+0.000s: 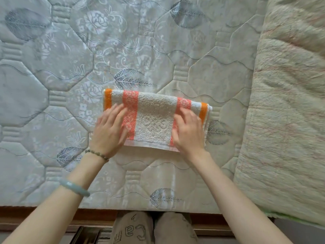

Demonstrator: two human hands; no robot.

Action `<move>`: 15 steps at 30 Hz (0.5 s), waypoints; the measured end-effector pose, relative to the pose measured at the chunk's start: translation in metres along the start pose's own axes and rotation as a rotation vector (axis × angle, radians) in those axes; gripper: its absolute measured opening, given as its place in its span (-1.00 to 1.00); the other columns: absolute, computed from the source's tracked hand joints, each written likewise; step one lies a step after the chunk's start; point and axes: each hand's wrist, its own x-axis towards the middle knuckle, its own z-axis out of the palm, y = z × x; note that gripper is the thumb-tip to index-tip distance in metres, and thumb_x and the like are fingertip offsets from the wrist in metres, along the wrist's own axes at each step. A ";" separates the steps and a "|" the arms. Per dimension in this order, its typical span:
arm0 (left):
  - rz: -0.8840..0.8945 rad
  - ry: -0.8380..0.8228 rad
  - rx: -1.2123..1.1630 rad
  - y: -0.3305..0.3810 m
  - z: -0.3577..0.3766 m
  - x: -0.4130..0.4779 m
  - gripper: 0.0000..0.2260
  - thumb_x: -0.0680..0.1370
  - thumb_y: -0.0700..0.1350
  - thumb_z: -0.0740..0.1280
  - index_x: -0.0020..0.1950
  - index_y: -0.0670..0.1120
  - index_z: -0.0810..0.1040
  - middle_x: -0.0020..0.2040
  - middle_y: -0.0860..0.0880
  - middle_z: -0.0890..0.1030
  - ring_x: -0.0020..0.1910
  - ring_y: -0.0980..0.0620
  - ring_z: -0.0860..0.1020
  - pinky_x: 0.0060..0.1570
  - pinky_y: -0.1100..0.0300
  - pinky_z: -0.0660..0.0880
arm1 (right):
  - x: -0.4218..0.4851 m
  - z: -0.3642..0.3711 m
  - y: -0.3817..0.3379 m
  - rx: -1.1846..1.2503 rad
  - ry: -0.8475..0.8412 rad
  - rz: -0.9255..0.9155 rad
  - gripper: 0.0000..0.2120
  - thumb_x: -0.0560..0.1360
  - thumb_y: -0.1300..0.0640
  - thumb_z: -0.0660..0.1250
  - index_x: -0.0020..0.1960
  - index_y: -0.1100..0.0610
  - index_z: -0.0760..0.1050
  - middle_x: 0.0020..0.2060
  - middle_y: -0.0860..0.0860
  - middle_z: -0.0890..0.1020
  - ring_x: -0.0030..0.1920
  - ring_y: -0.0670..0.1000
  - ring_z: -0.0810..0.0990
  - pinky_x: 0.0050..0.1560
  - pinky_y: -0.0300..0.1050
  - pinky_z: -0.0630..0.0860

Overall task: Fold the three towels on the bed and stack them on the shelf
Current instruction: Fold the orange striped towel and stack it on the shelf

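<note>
- A striped towel, cream with coral and orange bands, lies folded on the bed at the centre of the view, on a quilted grey mattress.
- Its long axis runs from 9 o'clock to 3 o'clock, with the right end dipping slightly toward 4. The stripes cross it from 12 to 6.
- The left hand rests flat on the 9 o'clock end, fingers spread and fairly straight.
- The right hand rests flat on the 3 o'clock end. It is slightly blurred, but the fingers look extended. Neither hand grips the cloth.
- The terry cloth looks soft, light and limp, and it will likely sag if lifted by one edge. It is probably best held at both short ends or scooped from underneath.
- A beige blanket lies at 3 o'clock.
- No shelf or other towels are in view.
</note>
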 end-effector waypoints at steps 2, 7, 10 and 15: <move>-0.009 -0.010 0.054 0.015 0.014 0.028 -0.49 0.60 0.00 0.09 0.49 -0.22 0.20 0.50 -0.18 0.23 0.49 -0.10 0.16 0.46 -0.06 0.09 | 0.025 0.017 -0.017 -0.041 -0.004 -0.051 -0.52 0.47 0.07 0.13 0.34 0.21 0.44 0.36 0.25 0.43 0.41 0.19 0.27 0.39 0.13 0.14; -0.011 -0.172 0.196 0.013 0.066 0.055 -0.46 0.63 0.19 -0.12 0.54 -0.04 0.05 0.53 -0.13 0.19 0.53 0.06 -0.20 0.46 -0.07 -0.13 | 0.046 0.071 -0.012 -0.215 -0.192 -0.093 -0.44 0.53 -0.12 0.09 0.48 0.04 0.24 0.44 0.17 0.35 0.46 0.16 0.25 0.45 0.21 -0.03; 0.007 -0.174 0.221 0.008 0.071 0.059 -0.47 0.63 0.21 -0.11 0.54 0.00 0.03 0.52 -0.12 0.21 0.53 0.08 -0.23 0.46 -0.05 -0.13 | 0.047 0.077 -0.005 -0.207 -0.175 -0.128 -0.44 0.56 -0.15 0.06 0.51 0.01 0.14 0.47 0.15 0.30 0.48 0.13 0.15 0.46 0.19 -0.06; -0.065 -0.150 0.212 -0.009 0.054 0.037 -0.44 0.60 0.24 -0.15 0.55 0.03 -0.03 0.56 -0.07 -0.02 0.52 0.06 -0.24 0.46 -0.08 -0.22 | 0.025 0.055 0.040 -0.159 -0.109 0.151 -0.43 0.59 -0.18 -0.04 0.54 0.01 0.03 0.52 0.16 0.07 0.51 0.11 0.00 0.48 0.07 -0.26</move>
